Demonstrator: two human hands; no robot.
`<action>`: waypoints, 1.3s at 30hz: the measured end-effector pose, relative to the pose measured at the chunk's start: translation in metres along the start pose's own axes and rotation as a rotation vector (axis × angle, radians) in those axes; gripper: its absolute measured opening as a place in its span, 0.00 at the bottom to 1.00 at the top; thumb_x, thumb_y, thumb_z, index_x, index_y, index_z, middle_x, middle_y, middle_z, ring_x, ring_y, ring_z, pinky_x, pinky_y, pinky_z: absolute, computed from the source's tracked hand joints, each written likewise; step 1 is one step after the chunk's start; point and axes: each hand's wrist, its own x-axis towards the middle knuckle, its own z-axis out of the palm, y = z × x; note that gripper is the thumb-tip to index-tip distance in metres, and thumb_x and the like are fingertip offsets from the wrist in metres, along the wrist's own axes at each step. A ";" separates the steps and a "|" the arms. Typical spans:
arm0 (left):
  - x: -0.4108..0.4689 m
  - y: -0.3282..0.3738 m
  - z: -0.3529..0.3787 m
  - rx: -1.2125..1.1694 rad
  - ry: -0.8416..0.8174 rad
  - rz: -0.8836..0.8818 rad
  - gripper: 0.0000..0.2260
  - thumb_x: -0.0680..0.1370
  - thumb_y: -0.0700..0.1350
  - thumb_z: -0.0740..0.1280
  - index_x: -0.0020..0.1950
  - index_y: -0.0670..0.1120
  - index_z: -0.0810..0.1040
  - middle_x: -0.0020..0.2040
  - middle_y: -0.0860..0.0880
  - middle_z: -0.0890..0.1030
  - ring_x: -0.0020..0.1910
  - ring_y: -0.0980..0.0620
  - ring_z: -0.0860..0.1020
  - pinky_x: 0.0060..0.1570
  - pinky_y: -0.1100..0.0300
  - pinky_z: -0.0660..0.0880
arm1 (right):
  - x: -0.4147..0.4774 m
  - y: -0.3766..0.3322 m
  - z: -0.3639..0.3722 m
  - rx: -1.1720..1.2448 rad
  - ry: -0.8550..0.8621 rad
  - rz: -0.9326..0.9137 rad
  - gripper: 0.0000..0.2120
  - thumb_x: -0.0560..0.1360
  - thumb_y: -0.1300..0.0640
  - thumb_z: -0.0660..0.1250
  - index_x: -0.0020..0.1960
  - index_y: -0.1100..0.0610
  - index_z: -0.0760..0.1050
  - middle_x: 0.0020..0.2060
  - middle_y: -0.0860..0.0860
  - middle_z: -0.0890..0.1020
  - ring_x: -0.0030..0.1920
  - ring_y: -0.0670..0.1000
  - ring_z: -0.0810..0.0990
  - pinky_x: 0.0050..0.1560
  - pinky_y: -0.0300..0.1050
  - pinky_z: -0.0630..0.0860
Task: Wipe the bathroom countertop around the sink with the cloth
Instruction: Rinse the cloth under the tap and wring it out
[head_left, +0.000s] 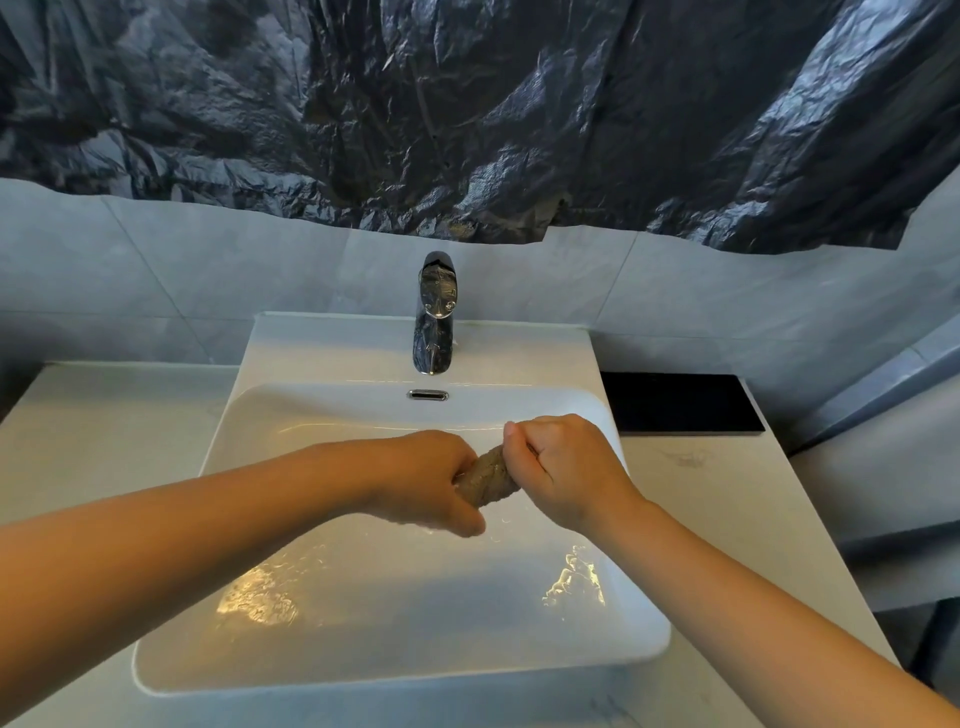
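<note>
Both hands wring a twisted grey-beige cloth (491, 478) above the middle of the white ceramic sink (228, 431). The left hand (431, 483) grips its near end and the right hand (561, 467) its far end, fingers (537, 447) clenched tight around it. This looks like wringing out, with wiping not yet begun. Next, the cloth needs untwisting, then pressing flat on the pale marbled tabletop (104, 441) along the sink's edges.

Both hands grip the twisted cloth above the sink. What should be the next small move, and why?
Probably untwist the cloth and open it flat. The left hand and right hand hold it wrung into a tight roll over the sink, which holds water; a roll would likely wipe the countertop poorly.
</note>
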 end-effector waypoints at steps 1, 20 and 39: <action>0.004 -0.001 0.002 0.060 0.058 -0.005 0.12 0.72 0.52 0.69 0.50 0.47 0.76 0.41 0.48 0.78 0.37 0.51 0.75 0.38 0.59 0.73 | 0.001 -0.001 0.002 0.019 -0.026 0.047 0.23 0.77 0.44 0.48 0.33 0.51 0.72 0.26 0.46 0.72 0.30 0.48 0.73 0.32 0.32 0.65; 0.047 -0.029 0.004 0.598 0.371 0.209 0.09 0.78 0.48 0.61 0.54 0.44 0.71 0.40 0.50 0.71 0.39 0.50 0.70 0.39 0.59 0.65 | 0.035 -0.008 0.013 0.385 -0.482 0.814 0.20 0.77 0.51 0.51 0.36 0.60 0.73 0.27 0.53 0.72 0.22 0.47 0.63 0.25 0.35 0.59; 0.066 -0.034 -0.024 0.863 0.323 0.420 0.16 0.78 0.51 0.63 0.63 0.46 0.68 0.52 0.46 0.76 0.46 0.49 0.77 0.41 0.60 0.67 | 0.038 0.005 0.013 0.919 -0.719 1.206 0.17 0.77 0.50 0.49 0.34 0.56 0.66 0.22 0.47 0.65 0.19 0.43 0.58 0.23 0.33 0.52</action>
